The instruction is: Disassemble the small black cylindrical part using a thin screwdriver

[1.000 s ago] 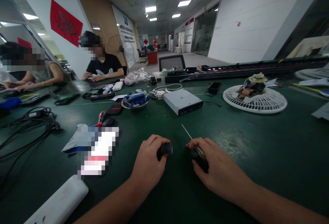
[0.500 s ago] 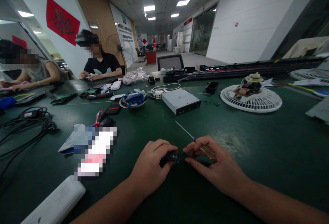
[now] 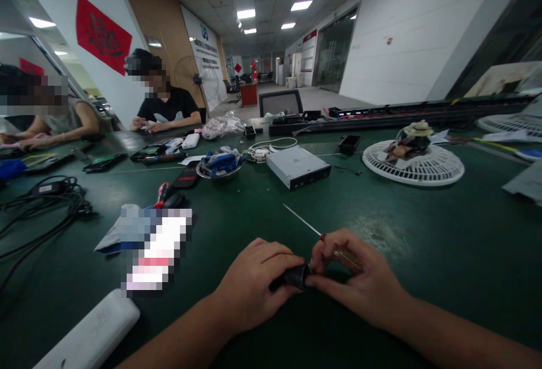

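Note:
My left hand (image 3: 260, 279) is closed around a dark, tube-like piece (image 3: 295, 277) whose round end points to the right. In my right hand (image 3: 359, 273) a screwdriver (image 3: 348, 257) with an amber handle lies across the palm under curled fingers. Its thin metal shaft sticks out toward the upper left, away from the dark piece. The thumb and fingertips of that hand meet the round end of the dark piece; whether they pinch something small there is hidden.
Ahead lie a silver disc drive (image 3: 296, 166), a bowl (image 3: 218, 174) with blue cloth, and a white fan grille (image 3: 412, 166). On the left are a lit phone (image 3: 163, 250), a white power bank (image 3: 93, 329) and black cables (image 3: 55, 200). Two people sit across at the far left.
My left hand has shifted slightly right and down with the dark piece. The fingertips of my right hand, apart from that piece before, now touch its end; the screwdriver stays in the palm.

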`<state>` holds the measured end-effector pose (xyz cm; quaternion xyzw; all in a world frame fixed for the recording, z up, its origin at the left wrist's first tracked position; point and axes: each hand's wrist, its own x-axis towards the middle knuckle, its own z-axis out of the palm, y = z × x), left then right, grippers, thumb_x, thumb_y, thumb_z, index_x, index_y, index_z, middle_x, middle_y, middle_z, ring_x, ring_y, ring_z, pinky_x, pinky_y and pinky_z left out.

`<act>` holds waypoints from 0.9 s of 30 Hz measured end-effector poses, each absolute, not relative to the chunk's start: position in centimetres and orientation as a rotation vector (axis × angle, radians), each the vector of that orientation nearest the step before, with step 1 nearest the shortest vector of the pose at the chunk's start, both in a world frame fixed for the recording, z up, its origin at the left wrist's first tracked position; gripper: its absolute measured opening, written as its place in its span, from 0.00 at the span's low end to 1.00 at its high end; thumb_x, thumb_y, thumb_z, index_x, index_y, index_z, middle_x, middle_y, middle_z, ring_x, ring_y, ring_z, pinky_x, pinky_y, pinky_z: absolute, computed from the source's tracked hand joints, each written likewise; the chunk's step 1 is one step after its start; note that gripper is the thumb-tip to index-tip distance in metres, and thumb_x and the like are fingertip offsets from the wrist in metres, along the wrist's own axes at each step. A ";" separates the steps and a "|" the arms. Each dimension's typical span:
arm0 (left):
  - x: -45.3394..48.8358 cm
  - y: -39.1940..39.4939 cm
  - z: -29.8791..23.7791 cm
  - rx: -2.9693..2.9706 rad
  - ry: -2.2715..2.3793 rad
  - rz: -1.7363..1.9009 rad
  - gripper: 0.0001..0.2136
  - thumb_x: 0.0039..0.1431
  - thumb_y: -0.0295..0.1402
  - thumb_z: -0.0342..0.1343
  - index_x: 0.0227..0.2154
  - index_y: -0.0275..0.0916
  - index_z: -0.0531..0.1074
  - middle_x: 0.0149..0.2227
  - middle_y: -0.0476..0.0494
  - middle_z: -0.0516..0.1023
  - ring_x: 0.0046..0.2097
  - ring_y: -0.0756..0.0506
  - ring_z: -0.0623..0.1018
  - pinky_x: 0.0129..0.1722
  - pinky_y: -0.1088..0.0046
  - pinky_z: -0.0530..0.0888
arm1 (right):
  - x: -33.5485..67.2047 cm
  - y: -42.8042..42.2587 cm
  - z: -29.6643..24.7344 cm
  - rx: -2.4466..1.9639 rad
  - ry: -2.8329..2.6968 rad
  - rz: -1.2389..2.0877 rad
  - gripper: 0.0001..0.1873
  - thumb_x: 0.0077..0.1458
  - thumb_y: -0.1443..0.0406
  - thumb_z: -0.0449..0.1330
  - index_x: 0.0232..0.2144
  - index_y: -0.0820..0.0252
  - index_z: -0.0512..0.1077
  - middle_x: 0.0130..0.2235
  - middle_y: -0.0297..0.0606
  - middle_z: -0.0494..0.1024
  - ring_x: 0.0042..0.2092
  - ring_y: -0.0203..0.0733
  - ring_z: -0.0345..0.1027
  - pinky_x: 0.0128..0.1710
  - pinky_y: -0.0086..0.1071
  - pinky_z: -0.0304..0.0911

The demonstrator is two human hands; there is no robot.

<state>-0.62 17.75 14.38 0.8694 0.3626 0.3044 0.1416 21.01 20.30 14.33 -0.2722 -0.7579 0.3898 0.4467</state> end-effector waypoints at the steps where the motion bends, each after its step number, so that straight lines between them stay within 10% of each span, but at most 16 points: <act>1: -0.6 17.8 14.4 2.514 1.041 0.874 0.16 0.59 0.32 0.60 0.49 0.40 0.69 0.45 0.45 0.77 0.45 0.45 0.76 0.44 0.65 0.69 | 21.0 20.4 14.3 -0.683 -1.872 0.994 0.17 0.47 0.70 0.68 0.33 0.55 0.63 0.31 0.31 0.75 0.30 0.35 0.73 0.32 0.29 0.73; 27: -0.7 17.7 14.6 2.505 1.030 0.776 0.17 0.61 0.35 0.58 0.52 0.41 0.69 0.47 0.43 0.78 0.47 0.44 0.76 0.47 0.64 0.69 | 21.1 20.3 14.0 -0.860 -2.060 0.782 0.13 0.47 0.72 0.62 0.31 0.55 0.62 0.31 0.32 0.70 0.32 0.37 0.68 0.31 0.31 0.66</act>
